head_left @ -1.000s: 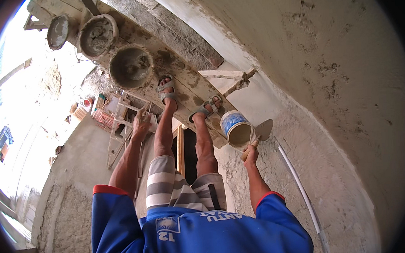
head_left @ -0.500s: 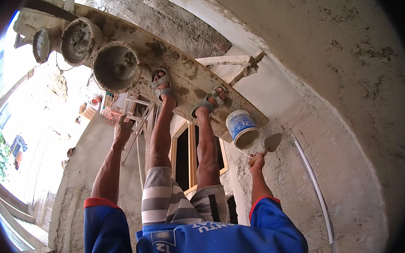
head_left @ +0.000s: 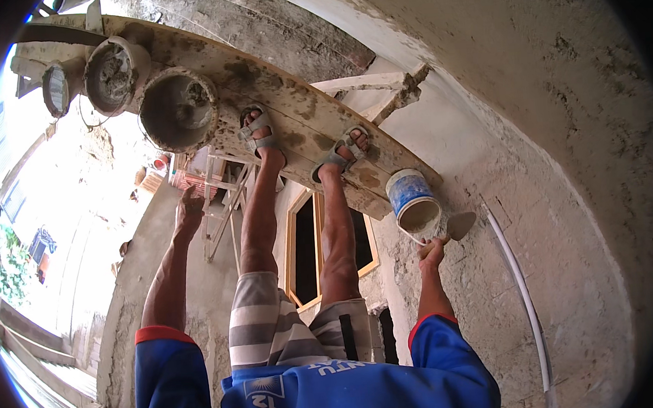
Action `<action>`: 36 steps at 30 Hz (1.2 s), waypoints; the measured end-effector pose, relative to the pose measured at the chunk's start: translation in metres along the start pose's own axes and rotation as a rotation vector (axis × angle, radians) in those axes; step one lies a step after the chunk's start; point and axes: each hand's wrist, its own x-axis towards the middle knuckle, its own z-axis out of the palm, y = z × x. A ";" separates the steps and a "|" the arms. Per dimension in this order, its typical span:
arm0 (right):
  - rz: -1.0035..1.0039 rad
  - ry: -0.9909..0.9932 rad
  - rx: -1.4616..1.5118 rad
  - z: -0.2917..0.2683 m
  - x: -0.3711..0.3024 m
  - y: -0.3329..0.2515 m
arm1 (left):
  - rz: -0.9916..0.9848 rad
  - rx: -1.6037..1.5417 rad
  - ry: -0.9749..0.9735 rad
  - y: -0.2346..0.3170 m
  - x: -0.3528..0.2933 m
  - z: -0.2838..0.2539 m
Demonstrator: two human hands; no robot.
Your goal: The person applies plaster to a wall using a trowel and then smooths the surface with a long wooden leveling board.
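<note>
My right hand (head_left: pixel 433 253) is closed round the handle of a pointing trowel, at the right end of the plank. The trowel's grey blade (head_left: pixel 462 225) points up and right, close to the wall. Just beyond that hand sits a small blue and white bucket (head_left: pixel 409 187); its wire handle (head_left: pixel 409 234) hangs down beside my fingers, and whether they touch it I cannot tell. Off to the left, my left hand (head_left: pixel 188 210) hangs free below the plank edge, holding nothing, its fingers loosely apart.
My sandalled feet stand on a mortar-stained plank (head_left: pixel 304 149). At its left end are a large mortar tub (head_left: pixel 181 144) and two smaller buckets, one holding mortar (head_left: pixel 114 71). Below are a wooden ladder (head_left: pixel 225 203) and a window frame (head_left: pixel 374 250). A white pipe (head_left: pixel 515 290) runs along the right wall.
The view has shifted slightly, so the bucket, trowel and right hand appear further right and the tubs further left. My right hand still grips the trowel.
</note>
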 end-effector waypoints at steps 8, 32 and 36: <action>0.007 -0.031 -0.001 0.015 0.000 0.012 | 0.059 -0.046 -0.027 -0.020 0.012 0.013; -1.239 -1.176 -1.846 0.430 -0.330 0.034 | -0.262 -1.287 0.104 -0.032 0.124 0.054; -1.585 -1.217 -2.059 0.559 -0.394 0.116 | -0.266 -1.826 0.139 -0.016 0.165 0.064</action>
